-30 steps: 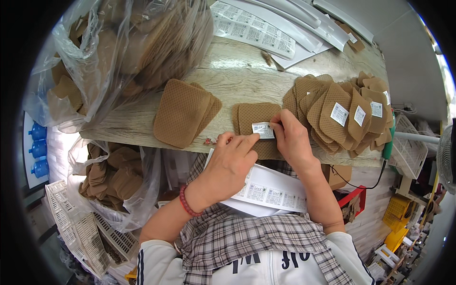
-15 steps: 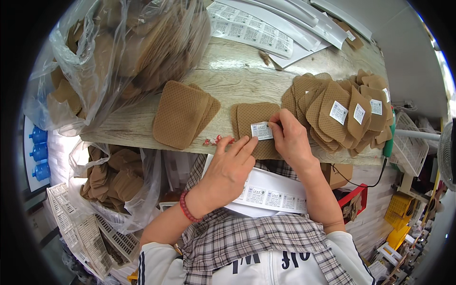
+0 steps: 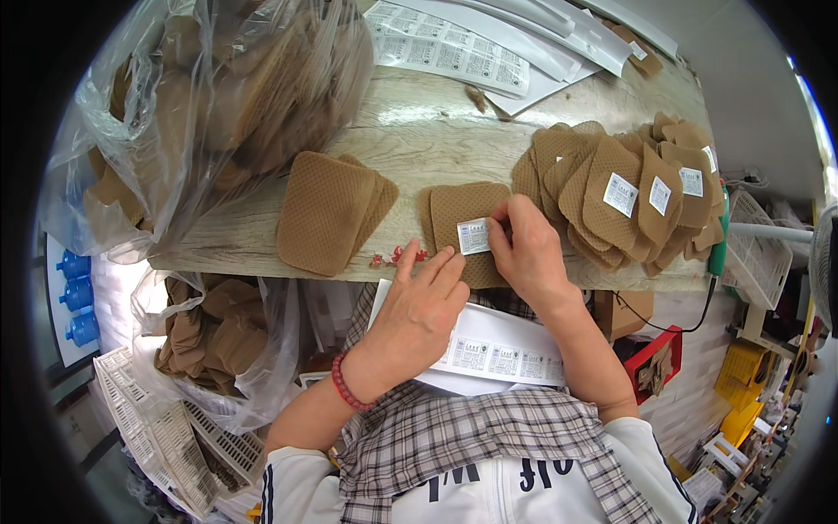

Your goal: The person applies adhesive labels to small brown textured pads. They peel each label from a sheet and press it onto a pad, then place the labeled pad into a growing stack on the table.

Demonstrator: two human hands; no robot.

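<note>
A brown textured pad (image 3: 476,197) with rounded corners lies near the table's front edge, partly over another like it. On its face is a small white printed label (image 3: 472,237). My right hand (image 3: 529,251) pinches the right side of this label between thumb and fingers. My left hand (image 3: 417,313) is open, its stretched fingers reaching to the pad's lower left edge, just below the label. Under my hands, a white sheet with a row of labels (image 3: 502,356) rests on my lap. Whether the label is fully stuck down cannot be seen.
Plain brown pads (image 3: 323,214) lie to the left, and a heap of labelled pads (image 3: 611,196) to the right. A large clear bag of pads (image 3: 236,96) fills the back left. Label sheets (image 3: 445,48) lie at the back. A green-handled tool (image 3: 718,236) is at the right edge.
The view has shifted slightly. My right hand stays pinched at the label, and my left hand keeps its place beside the pad, with little movement of either.
</note>
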